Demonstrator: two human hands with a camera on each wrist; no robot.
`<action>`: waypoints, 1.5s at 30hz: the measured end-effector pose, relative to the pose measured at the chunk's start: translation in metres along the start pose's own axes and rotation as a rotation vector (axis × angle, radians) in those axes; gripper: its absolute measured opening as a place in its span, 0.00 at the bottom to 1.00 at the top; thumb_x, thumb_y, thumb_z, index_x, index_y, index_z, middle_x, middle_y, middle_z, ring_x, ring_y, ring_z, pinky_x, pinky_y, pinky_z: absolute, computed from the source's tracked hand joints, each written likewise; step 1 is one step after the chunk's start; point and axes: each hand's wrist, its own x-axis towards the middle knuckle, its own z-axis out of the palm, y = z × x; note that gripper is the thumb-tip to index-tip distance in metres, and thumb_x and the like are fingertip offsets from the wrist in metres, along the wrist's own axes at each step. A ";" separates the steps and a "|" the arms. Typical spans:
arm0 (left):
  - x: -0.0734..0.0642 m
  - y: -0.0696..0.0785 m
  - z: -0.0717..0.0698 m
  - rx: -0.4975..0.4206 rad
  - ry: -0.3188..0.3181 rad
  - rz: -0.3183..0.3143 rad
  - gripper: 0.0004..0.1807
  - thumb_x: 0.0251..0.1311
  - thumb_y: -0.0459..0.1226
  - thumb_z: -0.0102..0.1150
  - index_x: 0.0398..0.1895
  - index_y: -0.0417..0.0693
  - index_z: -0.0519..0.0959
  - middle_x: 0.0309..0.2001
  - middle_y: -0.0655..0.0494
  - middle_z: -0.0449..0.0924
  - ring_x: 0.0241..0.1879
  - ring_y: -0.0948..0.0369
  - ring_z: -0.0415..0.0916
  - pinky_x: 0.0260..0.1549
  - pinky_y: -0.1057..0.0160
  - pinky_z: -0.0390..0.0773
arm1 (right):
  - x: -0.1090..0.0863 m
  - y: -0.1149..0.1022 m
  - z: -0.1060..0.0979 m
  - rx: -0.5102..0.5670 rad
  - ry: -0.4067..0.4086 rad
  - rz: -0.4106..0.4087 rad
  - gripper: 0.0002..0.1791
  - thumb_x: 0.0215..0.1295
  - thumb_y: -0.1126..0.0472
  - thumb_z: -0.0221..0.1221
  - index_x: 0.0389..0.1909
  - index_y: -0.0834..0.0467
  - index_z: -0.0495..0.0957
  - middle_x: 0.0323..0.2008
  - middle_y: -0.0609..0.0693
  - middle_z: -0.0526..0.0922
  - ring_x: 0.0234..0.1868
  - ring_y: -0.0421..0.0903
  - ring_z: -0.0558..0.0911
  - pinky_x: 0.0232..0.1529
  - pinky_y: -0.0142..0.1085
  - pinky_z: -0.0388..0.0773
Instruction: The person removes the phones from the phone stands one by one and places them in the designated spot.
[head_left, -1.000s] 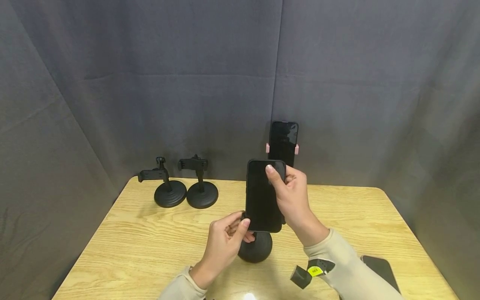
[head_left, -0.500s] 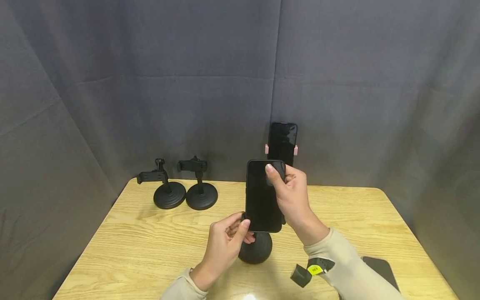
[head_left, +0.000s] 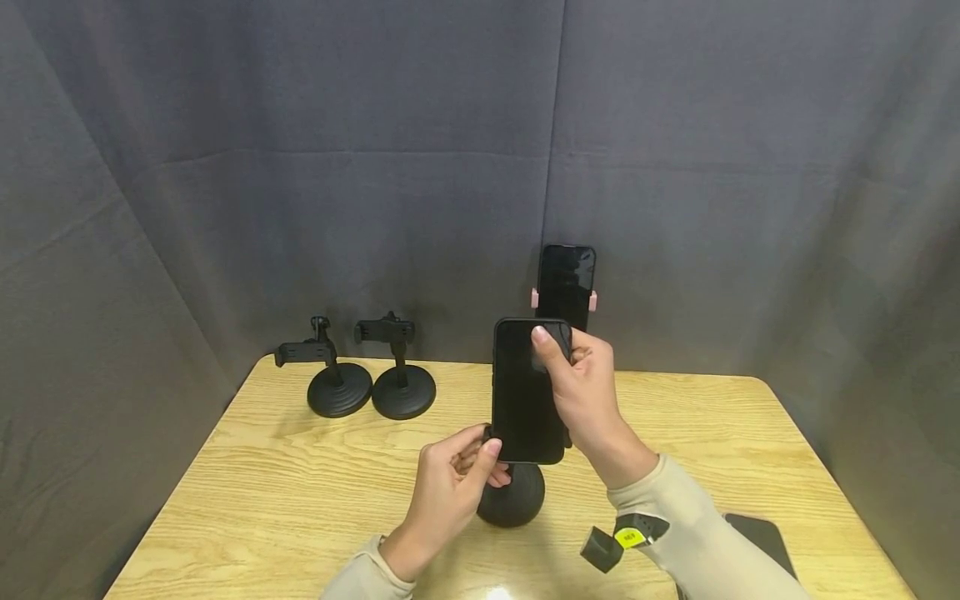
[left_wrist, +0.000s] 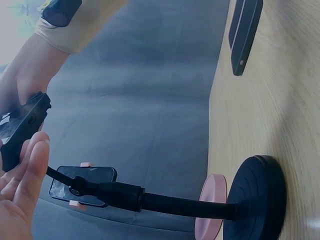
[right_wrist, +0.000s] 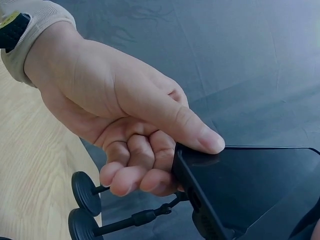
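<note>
A black smartphone [head_left: 525, 400] stands upright, screen toward me, above the round base [head_left: 512, 497] of a black phone stand. My right hand [head_left: 588, 400] grips its upper right edge, thumb over the screen, fingers behind. At the lower left corner, my left hand [head_left: 450, 483] pinches the small black end of the stand's phone holder [head_left: 487, 432], thumb tip by the phone's edge. In the left wrist view the stand's stem [left_wrist: 185, 206] runs from base to holder, mostly hidden behind the left fingers [left_wrist: 32, 170]. The right wrist view shows the right thumb [right_wrist: 210, 140] on the phone's face.
Two black phone stands [head_left: 340, 390] with bare holders stand at the back left. Behind the held phone, another phone [head_left: 567, 283] sits in a pink stand [left_wrist: 212, 205]. A dark phone [head_left: 761, 537] lies at the right, partly under the right sleeve. Grey curtains surround the wooden table.
</note>
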 end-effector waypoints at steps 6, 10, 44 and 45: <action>0.001 0.001 0.000 0.003 -0.002 -0.001 0.10 0.72 0.28 0.54 0.46 0.27 0.81 0.25 0.36 0.86 0.22 0.62 0.86 0.22 0.64 0.87 | 0.000 0.002 0.001 0.027 0.035 0.002 0.15 0.74 0.67 0.55 0.29 0.49 0.85 0.26 0.40 0.90 0.28 0.39 0.89 0.32 0.34 0.88; 0.000 0.003 -0.001 0.007 -0.003 -0.039 0.10 0.72 0.29 0.54 0.47 0.27 0.80 0.26 0.35 0.85 0.23 0.63 0.86 0.23 0.63 0.87 | 0.000 0.003 0.001 0.007 0.018 -0.008 0.15 0.74 0.67 0.55 0.28 0.51 0.84 0.25 0.40 0.88 0.28 0.39 0.89 0.32 0.33 0.88; 0.004 0.004 -0.007 0.129 -0.040 0.002 0.18 0.71 0.29 0.56 0.57 0.21 0.75 0.24 0.43 0.87 0.24 0.60 0.87 0.30 0.69 0.87 | 0.003 0.004 0.000 0.046 0.056 0.006 0.14 0.75 0.65 0.56 0.30 0.51 0.85 0.26 0.41 0.89 0.27 0.39 0.89 0.32 0.33 0.88; 0.004 0.004 -0.007 0.124 -0.039 0.002 0.18 0.71 0.29 0.56 0.58 0.21 0.75 0.24 0.43 0.87 0.24 0.60 0.87 0.29 0.69 0.87 | 0.003 0.004 0.000 0.048 0.063 0.008 0.14 0.75 0.66 0.55 0.30 0.52 0.85 0.26 0.41 0.89 0.27 0.39 0.89 0.32 0.33 0.87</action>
